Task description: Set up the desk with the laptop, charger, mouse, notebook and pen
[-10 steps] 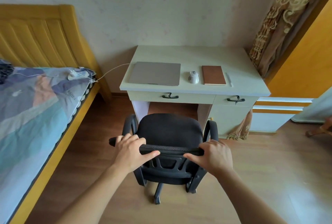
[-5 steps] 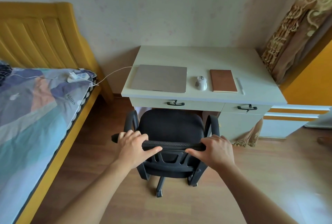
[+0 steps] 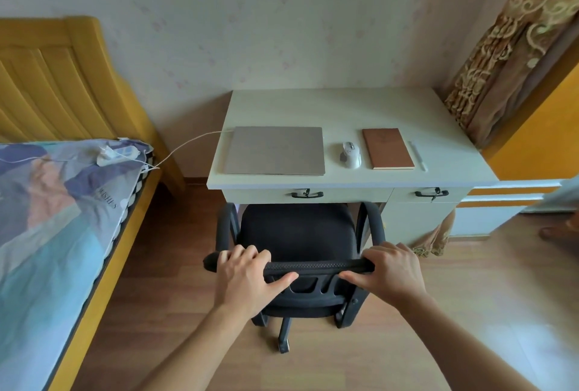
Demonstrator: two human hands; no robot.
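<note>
laptop [image 3: 275, 150] closed, flat on desk [image 3: 329, 108] left-front; mouse [image 3: 351, 155] just right of it, then notebook [image 3: 388, 148], then pen [image 3: 418, 155]; charger [image 3: 106, 154] on bed [image 3: 47, 218], its cable [image 3: 188, 144] running to laptop; left hand [image 3: 247, 281] and right hand [image 3: 391, 271] both curled around chair [image 3: 297, 234] backrest top, seat tucked partly under desk

My left grip [image 3: 247, 281] and right grip [image 3: 393, 271] are bare, no rings or watch; both forearms are uncovered, no sleeves showing.
</note>
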